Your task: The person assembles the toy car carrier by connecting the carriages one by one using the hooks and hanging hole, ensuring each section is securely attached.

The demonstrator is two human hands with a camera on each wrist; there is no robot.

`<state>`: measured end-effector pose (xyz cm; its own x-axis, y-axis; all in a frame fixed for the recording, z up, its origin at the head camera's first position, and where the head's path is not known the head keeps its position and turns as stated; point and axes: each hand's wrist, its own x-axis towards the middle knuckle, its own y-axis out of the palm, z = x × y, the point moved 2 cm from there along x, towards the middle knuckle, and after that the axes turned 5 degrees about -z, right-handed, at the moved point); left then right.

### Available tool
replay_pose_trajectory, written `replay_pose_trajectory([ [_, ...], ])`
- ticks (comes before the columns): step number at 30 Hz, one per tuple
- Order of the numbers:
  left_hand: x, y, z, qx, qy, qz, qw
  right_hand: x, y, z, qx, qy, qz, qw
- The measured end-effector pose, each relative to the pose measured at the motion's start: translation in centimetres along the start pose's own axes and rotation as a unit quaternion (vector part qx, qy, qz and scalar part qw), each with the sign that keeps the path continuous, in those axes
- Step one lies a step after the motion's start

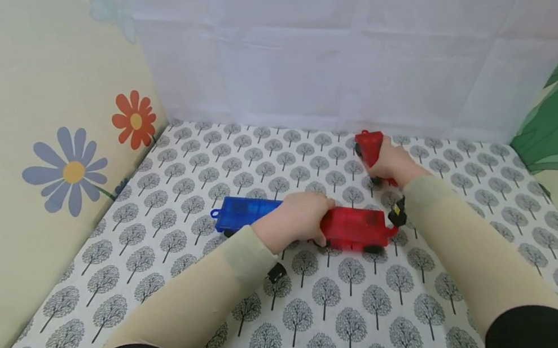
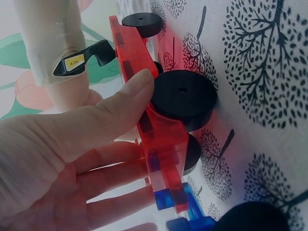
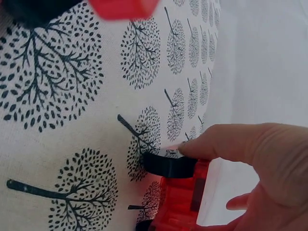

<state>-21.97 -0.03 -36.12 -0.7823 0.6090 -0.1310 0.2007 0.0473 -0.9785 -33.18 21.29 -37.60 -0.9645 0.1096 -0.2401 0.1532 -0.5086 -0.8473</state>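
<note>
My left hand [image 1: 300,217] grips a red toy train wagon [image 1: 353,227] at its left end, thumb on one side by a black wheel [image 2: 185,96] and fingers on the other. A blue wagon [image 1: 242,211] stands in line behind it, partly hidden under my hand. In the left wrist view, the red wagon's end meets a blue coupling piece [image 2: 192,221]. Farther back on the right, my right hand [image 1: 394,161] holds another red wagon [image 1: 370,146], turned at an angle to the first. Its thumb lies beside a black wheel [image 3: 168,165], wheels close over the cloth.
A white cloth with printed trees [image 1: 323,300] covers the table. Behind it hangs a white sheet [image 1: 322,50], close to the second red wagon. A flower-patterned wall [image 1: 63,60] borders the left. The first red wagon's hook [image 1: 392,232] points right.
</note>
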Motion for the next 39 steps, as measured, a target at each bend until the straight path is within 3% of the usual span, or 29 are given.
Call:
replay_pose_trajectory([
  [14, -0.2, -0.3, -0.3, 0.003, -0.001, 0.004, 1.0, -0.7, -0.6, -0.4, 0.01, -0.026, -0.017, 0.9995],
  [19, -0.3, -0.3, -0.4, 0.004, 0.0, 0.002, 1.0, -1.0, -1.5, -0.2, -0.016, -0.046, -0.025, 0.9985],
  [32, -0.1, -0.2, -0.3, 0.014, -0.006, 0.009, 0.9999, -1.7, -2.6, 0.1, -0.004, -0.042, -0.037, 0.9984],
  [39, -0.3, -0.3, -0.4, 0.01, -0.008, 0.01, 0.9999, -2.6, -3.5, -0.2, 0.011, -0.085, -0.033, 0.9957],
])
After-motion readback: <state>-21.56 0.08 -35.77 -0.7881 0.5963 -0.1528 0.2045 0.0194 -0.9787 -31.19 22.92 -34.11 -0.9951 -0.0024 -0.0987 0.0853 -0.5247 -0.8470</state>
